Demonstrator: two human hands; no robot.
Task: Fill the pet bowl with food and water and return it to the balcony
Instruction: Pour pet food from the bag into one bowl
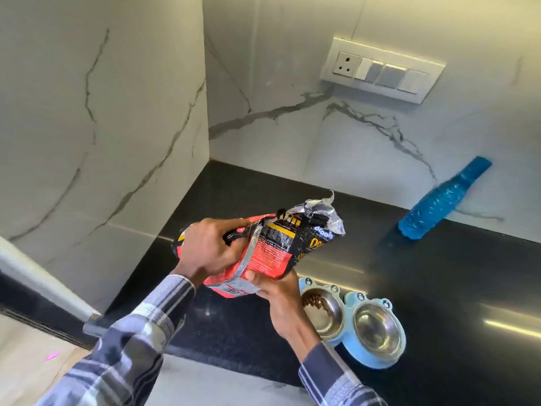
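Note:
A red and black pet food bag with a torn silver top is held above the black counter. My left hand grips its upper left side and my right hand holds its bottom edge. Just right of my right hand sits the light blue double pet bowl with two steel cups. Brown kibble lies in the left cup; the right cup looks empty. A blue water bottle stands capped on the counter at the back right, against the wall.
The glossy black counter runs into a corner of white marble walls. A switch panel with a socket is on the back wall. The counter's front edge and pale floor lie at the lower left.

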